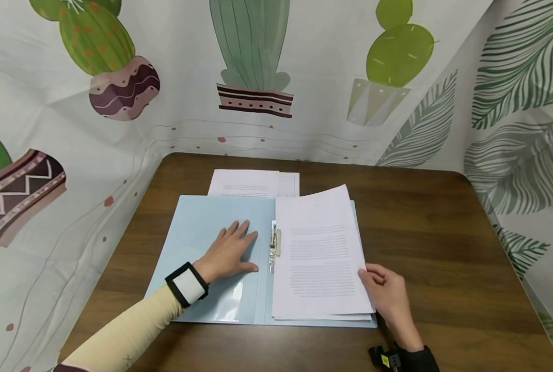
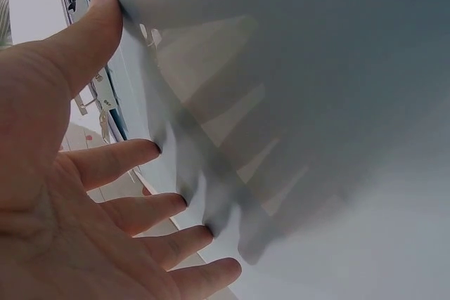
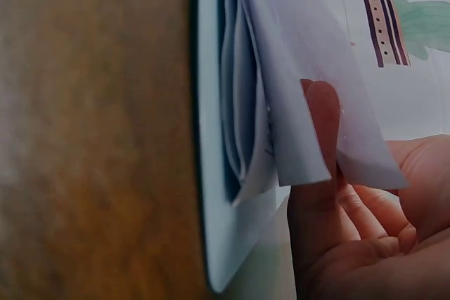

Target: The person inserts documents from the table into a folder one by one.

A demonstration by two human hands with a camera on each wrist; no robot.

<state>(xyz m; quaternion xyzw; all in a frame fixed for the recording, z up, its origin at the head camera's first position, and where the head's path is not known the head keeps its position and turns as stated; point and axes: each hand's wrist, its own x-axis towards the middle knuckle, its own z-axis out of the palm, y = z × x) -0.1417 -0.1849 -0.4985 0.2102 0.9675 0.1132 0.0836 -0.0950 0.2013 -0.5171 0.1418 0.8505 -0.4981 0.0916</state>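
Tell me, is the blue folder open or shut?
Open. The folder lies spread flat, left hand pressing its inside cover, papers on the right half.

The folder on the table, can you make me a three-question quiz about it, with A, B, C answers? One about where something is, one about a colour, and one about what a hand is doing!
1. Where does the left hand rest?
A. on the folder's left inside cover
B. on the bare table
C. on the loose sheets behind the folder

2. What colour is the folder?
A. red
B. light blue
C. black

3. What is the right hand doing?
A. lying flat on the table
B. pointing at the wall
C. pinching the lower right corner of the printed pages

Answers:
1. A, since the head view shows its fingers spread flat on the left cover.
2. B, since both open covers are pale blue.
3. C, since the right wrist view shows the thumb on lifted sheet edges.
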